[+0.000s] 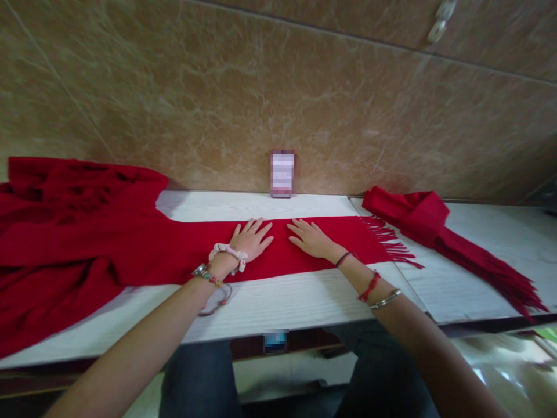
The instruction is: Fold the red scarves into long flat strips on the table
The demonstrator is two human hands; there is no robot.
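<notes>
A long red scarf [174, 247] lies stretched across the white table [278, 302], its fringed end [391, 241] at the right. My left hand [251, 237] lies flat on the scarf with fingers spread, open. My right hand [310, 238] rests flat beside it on the same strip, also open. The two hands are a short gap apart, near the scarf's middle. At the left the red cloth bunches into a large heap [56, 232].
A second red scarf [430, 226], folded with its fringe trailing right, lies on the table's right part. A small blurred card [282, 173] leans against the brown marble wall [261, 98]. The table's front edge runs just above my knees.
</notes>
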